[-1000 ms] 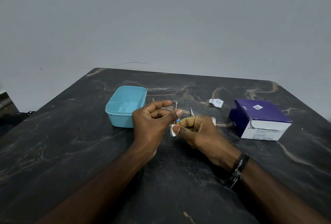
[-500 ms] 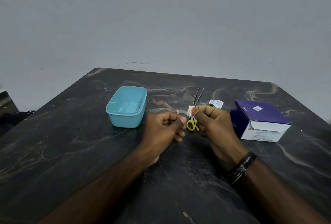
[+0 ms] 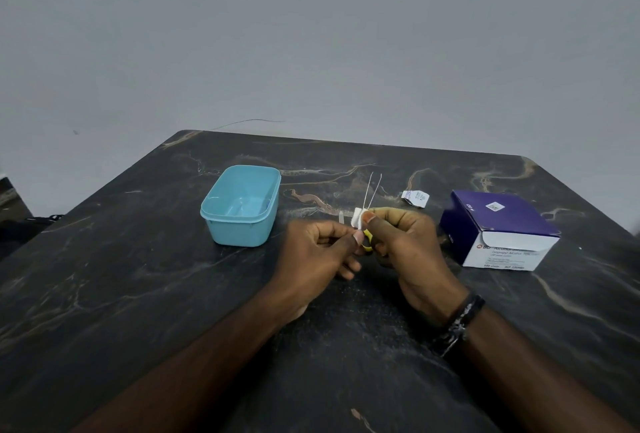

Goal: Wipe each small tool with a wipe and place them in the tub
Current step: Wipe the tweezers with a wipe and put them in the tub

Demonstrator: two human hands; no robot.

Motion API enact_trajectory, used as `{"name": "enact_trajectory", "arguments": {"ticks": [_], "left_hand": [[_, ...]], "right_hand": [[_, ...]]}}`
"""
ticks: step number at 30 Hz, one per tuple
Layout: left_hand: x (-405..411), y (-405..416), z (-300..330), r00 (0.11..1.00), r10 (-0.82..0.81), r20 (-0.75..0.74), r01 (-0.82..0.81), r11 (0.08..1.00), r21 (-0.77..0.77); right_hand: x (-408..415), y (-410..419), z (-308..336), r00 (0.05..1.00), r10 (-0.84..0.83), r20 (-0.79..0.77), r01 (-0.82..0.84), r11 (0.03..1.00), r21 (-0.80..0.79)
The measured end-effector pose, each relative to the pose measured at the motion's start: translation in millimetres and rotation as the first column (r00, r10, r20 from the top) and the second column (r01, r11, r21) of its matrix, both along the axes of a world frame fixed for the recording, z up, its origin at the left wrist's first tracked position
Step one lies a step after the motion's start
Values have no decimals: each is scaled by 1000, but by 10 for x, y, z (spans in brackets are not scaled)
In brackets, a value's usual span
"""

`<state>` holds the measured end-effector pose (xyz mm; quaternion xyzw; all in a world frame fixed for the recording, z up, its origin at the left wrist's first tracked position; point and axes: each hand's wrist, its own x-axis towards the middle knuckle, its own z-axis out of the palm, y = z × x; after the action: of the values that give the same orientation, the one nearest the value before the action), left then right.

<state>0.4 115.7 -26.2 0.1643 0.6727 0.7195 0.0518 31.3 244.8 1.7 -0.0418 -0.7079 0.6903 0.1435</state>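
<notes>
Small scissors (image 3: 371,190) with yellow handles point away from me, blades slightly apart, above the table's middle. My left hand (image 3: 318,252) pinches the yellow handle end. My right hand (image 3: 405,245) pinches a folded white wipe (image 3: 356,217) around the blades just above the handles. The light blue tub (image 3: 242,205) stands to the left of my hands and looks empty. A small pale tool tip (image 3: 341,216) lies on the table behind my left hand; the rest of it is hidden.
A purple and white box of alcohol wipes (image 3: 498,228) sits to the right of my right hand. A torn wipe sachet (image 3: 415,197) lies behind my hands. The dark marbled table (image 3: 138,276) ends at a grey wall.
One second ago my hands were low and close with the wipe. The scissors have since come up with blades pointing away, and the wipe sits around the blades.
</notes>
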Motion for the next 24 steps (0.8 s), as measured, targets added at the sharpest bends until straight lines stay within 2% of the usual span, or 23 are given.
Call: {"name": "enact_trajectory", "arguments": {"ticks": [7, 14, 20, 24], "left_hand": [[12, -15, -26, 999, -32, -29, 32, 999, -16], [6, -25, 17, 993, -111, 32, 109, 993, 48], [8, -29, 13, 987, -152, 43, 152, 988, 15], [37, -36, 39, 965, -256, 61, 259, 965, -31]], "right_hand": [[-15, 60, 47, 996, -86, 3, 86, 992, -96], [-3, 17, -12, 999, 34, 11, -33, 999, -38], [19, 26, -4, 998, 66, 8, -66, 997, -35], [17, 32, 15, 997, 72, 13, -70, 994, -87]]}}
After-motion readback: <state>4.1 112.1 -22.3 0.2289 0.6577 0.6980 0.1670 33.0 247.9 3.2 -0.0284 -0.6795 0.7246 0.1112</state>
